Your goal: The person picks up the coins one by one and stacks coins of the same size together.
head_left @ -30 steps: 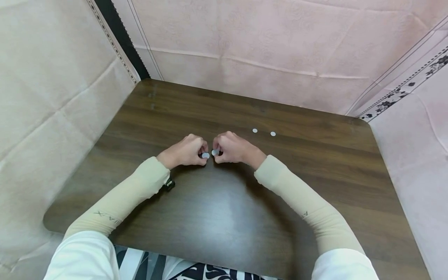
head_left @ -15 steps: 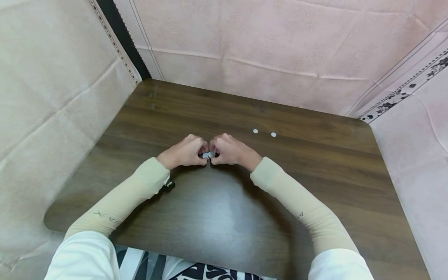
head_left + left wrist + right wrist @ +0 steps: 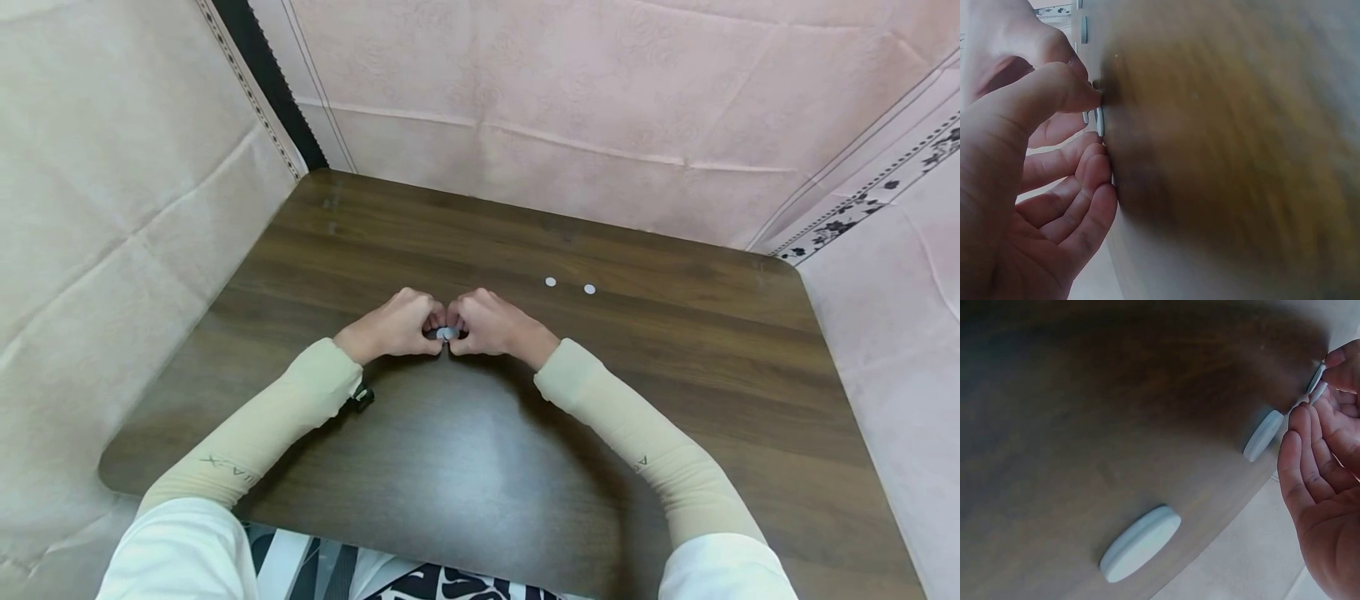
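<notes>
My left hand (image 3: 393,325) and right hand (image 3: 497,327) meet fingertip to fingertip over the middle of the wooden table. Each pinches a small pale disc between thumb and fingers: the left disc (image 3: 440,334) and the right disc (image 3: 452,333) overlap in the head view. Seen from the left wrist, a thin disc (image 3: 1100,121) stands out edge-on between thumb and fingertips, close by the tabletop. From the right wrist, a disc (image 3: 1315,379) shows at the thumb tip, partly covered by fingers.
Two more white discs lie flat on the table behind my right hand, a nearer-left one (image 3: 551,282) and one farther right (image 3: 589,289). The brown wooden table (image 3: 675,358) meets pale curtains (image 3: 562,108) at its back and sides. A small black object (image 3: 363,397) sits by the left cuff.
My right hand has moved left with its disc, closing the gap to the left hand. The two held discs, apart at first, now overlap. The left hand has barely moved.
</notes>
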Demonstrator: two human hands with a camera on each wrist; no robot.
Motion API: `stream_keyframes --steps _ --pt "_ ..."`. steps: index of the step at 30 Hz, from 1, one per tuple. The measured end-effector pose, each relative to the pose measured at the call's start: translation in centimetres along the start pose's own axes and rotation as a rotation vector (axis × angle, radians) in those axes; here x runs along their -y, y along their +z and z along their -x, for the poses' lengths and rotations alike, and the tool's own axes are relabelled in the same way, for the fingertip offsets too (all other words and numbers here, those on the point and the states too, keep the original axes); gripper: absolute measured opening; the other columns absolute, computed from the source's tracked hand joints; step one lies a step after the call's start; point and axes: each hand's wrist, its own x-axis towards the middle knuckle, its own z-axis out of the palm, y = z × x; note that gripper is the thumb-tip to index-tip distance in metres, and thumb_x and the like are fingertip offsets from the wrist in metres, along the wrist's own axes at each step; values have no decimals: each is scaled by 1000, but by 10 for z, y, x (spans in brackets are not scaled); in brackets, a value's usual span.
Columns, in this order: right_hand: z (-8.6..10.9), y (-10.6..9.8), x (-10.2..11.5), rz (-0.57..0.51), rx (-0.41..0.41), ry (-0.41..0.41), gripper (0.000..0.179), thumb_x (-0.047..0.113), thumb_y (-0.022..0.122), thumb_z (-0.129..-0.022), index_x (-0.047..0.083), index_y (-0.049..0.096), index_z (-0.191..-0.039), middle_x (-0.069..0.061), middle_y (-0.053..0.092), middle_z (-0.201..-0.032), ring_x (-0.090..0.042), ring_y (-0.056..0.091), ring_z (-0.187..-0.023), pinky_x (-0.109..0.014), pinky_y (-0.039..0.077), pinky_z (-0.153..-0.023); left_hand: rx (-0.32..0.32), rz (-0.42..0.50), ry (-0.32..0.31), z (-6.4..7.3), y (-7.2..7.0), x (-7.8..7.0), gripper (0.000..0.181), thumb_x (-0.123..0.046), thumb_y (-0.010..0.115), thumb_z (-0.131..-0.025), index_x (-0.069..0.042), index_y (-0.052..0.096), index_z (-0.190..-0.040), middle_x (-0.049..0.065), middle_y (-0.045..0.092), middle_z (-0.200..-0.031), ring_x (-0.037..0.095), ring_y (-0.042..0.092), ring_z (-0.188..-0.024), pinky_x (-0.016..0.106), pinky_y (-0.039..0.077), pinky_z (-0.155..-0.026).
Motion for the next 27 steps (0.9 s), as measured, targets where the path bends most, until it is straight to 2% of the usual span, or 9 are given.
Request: stream_keyframes --steps 15,27 --pt "-3 2 3 -29 -17 -6 23 19 82 -85 6 75 -103 -4 75 -95 -12 72 -86 -24 59 -78 -5 3 10 2 1 3 9 -14 80 -83 -12 71 -84 -2 66 -77 12 58 -73 29 51 -68" --pt "-4 3 5 -17 -12 -8 22 18 80 -87 6 76 -105 -4 77 -97 -11 72 -89 -24 60 -80 18 15 -19 3 -2 3 10 -15 83 -84 -12 74 -87 -1 68 -79 12 60 -75 30 53 -70"
